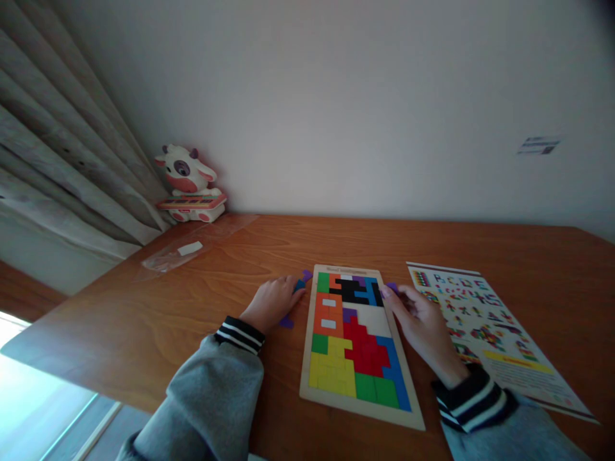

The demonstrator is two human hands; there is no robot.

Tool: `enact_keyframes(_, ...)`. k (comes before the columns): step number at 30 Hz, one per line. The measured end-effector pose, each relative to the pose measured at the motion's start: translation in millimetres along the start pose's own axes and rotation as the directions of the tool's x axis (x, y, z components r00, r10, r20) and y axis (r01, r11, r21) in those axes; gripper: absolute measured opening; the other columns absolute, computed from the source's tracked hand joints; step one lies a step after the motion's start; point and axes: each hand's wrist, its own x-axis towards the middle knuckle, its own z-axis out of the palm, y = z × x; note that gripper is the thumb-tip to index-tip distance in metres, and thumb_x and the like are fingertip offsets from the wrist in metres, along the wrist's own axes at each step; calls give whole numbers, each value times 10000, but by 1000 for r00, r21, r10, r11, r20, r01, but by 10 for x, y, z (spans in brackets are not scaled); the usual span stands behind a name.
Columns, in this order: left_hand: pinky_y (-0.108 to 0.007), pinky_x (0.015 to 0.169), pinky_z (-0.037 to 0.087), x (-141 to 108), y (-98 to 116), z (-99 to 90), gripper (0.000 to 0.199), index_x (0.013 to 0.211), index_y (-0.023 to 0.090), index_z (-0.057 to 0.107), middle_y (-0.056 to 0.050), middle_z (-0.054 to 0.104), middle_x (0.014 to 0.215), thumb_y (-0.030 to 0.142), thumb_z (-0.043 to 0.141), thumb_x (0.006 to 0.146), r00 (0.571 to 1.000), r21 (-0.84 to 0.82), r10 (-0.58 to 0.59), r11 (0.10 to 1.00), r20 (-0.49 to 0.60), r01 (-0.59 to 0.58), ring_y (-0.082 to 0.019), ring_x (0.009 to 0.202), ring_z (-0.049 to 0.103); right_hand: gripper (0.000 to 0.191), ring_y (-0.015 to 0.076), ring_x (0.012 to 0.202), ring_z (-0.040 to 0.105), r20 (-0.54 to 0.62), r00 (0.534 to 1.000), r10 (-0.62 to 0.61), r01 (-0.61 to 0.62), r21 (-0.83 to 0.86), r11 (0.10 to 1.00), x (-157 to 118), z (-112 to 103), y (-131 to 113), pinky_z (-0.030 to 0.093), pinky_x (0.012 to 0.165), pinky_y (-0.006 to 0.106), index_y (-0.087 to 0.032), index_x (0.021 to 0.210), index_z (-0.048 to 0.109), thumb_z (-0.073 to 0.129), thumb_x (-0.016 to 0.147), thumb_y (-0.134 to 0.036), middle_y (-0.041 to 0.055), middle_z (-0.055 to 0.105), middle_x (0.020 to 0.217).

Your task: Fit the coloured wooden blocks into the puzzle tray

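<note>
A wooden puzzle board lies on the table, filled with coloured blocks: yellow, red, green, blue, orange and black ones. White gaps show among them. Left of the board, my left hand has its fingers closed on a blue piece. Purple pieces lie beside that hand, one near the board's top left corner. At the board's right edge my right hand pinches, thumb toward the frame; a purple piece shows at its fingertips.
A printed pattern sheet lies on the table to the right, partly under my right forearm. At the back left stand a cow toy with a keyboard and a clear plastic bag. A curtain hangs at the left.
</note>
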Motion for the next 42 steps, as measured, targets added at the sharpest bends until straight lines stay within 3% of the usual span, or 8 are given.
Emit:
enact_keyframes(5,-298,748,528,-8,39,-44,329,1056,179,600,-70,703,961,439,398,1042,989,-126,86,987,-124,-102,-220,869,697,366,234,875,684,26,999,-20,20,-7,1000,-5,6,24,545,772,339,-202,966,683,590,904,-551,69,723,915)
enact_keyframes(8,-256,734,522,-40,110,-72,329,1015,186,635,-47,710,919,438,425,1038,962,-260,192,936,-194,-239,-181,831,695,396,207,819,676,58,996,-74,75,-6,997,-30,20,15,557,732,325,-202,1186,638,586,927,-498,57,712,903)
enact_keyframes(11,-257,778,535,-89,215,-65,321,1049,187,669,-58,721,958,407,436,1039,901,-350,329,839,-283,-417,-175,875,695,399,176,713,657,152,974,-170,178,-39,983,-71,38,-56,554,643,298,-234,1304,578,546,962,-439,39,706,875)
enact_keyframes(14,-290,850,545,-132,325,-38,310,1159,183,655,-83,716,1023,351,419,1048,817,-351,459,744,-348,-568,-183,939,683,258,184,826,686,294,915,-276,312,-81,947,-121,62,-170,570,730,307,-255,1132,687,520,980,-380,57,724,961)
enact_keyframes(19,-279,832,547,-161,431,-21,287,1106,166,673,-87,716,982,346,461,1034,752,-397,550,639,-363,-659,-175,909,676,258,181,955,696,425,858,-290,332,-27,943,-190,87,-293,587,796,290,-271,1164,684,553,963,-366,54,719,1103)
enact_keyframes(26,-259,765,533,-162,431,-32,304,986,156,690,-67,710,881,393,501,1014,771,-402,496,661,-399,-633,-166,827,671,187,193,941,692,425,842,-331,376,-24,926,-217,134,-296,570,862,333,-247,966,696,609,934,-410,50,737,1017)
enact_keyframes(35,-327,829,558,-168,475,-36,422,1089,173,625,-70,694,973,510,711,852,845,-524,254,690,-471,-499,-205,917,668,380,170,695,653,375,925,-53,23,86,996,-235,183,-387,545,633,267,-245,1040,679,433,992,-531,-4,686,761)
enact_keyframes(42,-344,876,571,-191,612,-50,494,1156,193,636,-96,692,1113,477,792,783,871,-656,200,587,-450,-474,-225,1005,663,352,213,1006,669,410,904,-122,80,119,990,-258,236,-386,534,920,331,-263,1137,669,456,993,-503,44,724,1068)
